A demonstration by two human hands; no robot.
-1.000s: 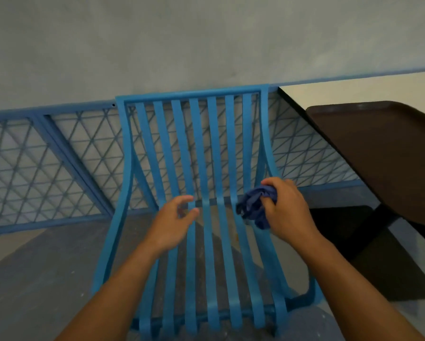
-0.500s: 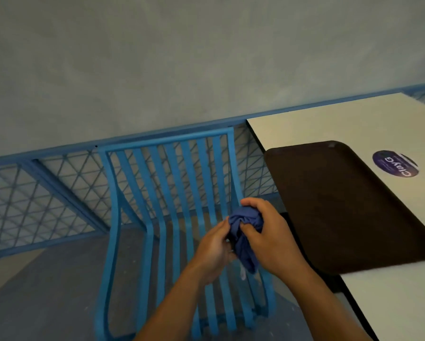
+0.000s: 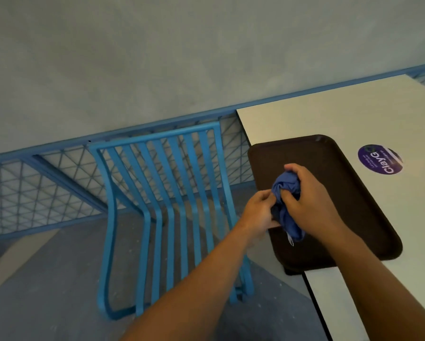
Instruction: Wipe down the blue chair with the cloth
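The blue cloth (image 3: 286,200) was bunched up between both hands, above the brown tray (image 3: 334,168). The right hand (image 3: 305,200) gripped it tight. The left hand (image 3: 259,214) pinched its edge. The blue chair (image 3: 172,193) stood just left, untouched.

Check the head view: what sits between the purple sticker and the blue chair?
In the head view, the brown tray lies between the sticker and the chair, with both hands bunching the cloth above the tray's near-left part.
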